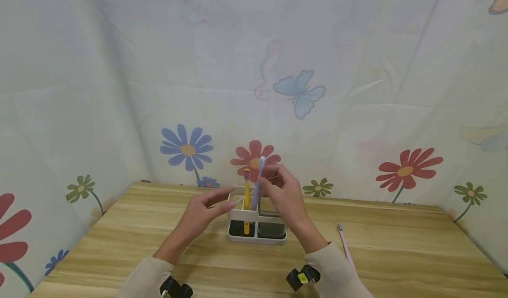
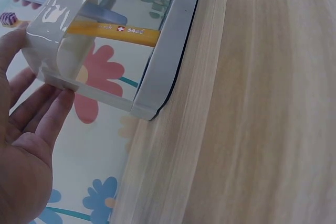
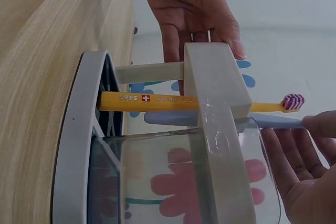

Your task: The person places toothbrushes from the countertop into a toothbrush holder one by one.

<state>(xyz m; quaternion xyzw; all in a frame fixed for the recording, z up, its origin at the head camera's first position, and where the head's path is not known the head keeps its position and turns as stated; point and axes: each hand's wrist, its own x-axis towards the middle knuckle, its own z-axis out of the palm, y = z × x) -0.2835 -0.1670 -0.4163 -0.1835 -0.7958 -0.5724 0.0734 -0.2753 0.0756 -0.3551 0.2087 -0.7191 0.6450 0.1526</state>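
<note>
A white toothbrush holder (image 1: 258, 240) with a divided upper frame and dark base stands on the table. My left hand (image 1: 200, 212) holds its upper left end, thumb and fingertips against the frame. With thumb and fingers, my right hand (image 1: 287, 196) pinches a pale blue toothbrush (image 1: 257, 194) near its head. That brush's handle (image 3: 173, 118) passes down through the upper frame, its lower tip above the base in the right wrist view. Beside it a yellow toothbrush (image 1: 247, 196) with purple-and-white bristles stands upright in another slot. A clear cup (image 3: 157, 182) occupies the holder's right side.
A pink toothbrush (image 1: 345, 245) lies on the wooden table (image 1: 397, 249), beside the right forearm. Behind the table hangs a pale curtain (image 1: 222, 104) printed with flowers and a butterfly. Small black cameras (image 1: 174, 287) sit on both wrists.
</note>
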